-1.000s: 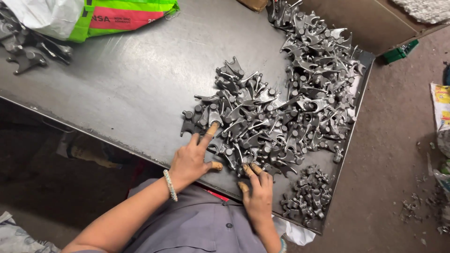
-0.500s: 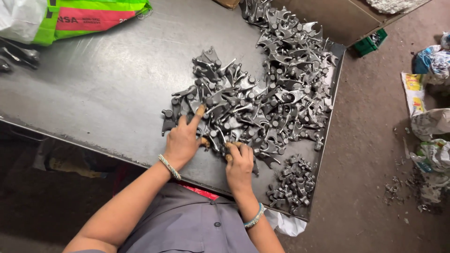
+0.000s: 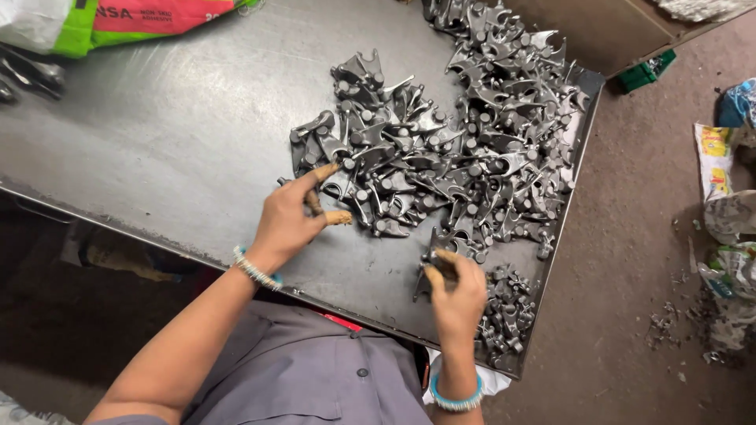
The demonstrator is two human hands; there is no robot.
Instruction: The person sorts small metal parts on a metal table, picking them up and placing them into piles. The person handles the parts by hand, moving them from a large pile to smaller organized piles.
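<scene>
A person in a grey shirt leans over a dark metal table that carries a big heap of grey metal parts. The left hand lies at the near left edge of the heap, fingers spread and not closed on anything, with the forefinger stretched toward the nearest parts and the thumb tip just beside them; a small dark piece seems to sit under the fingers, but it is unclear whether the hand grips it. The right hand is at the near side of the heap, its fingers pinched around one grey part that it holds just above the table. A smaller cluster of parts lies right of that hand, at the near right corner of the table. Each wrist wears a beaded band, the left one pale and the right one blue. A green and red bag rests at the far left of the table, well apart from the heap
</scene>
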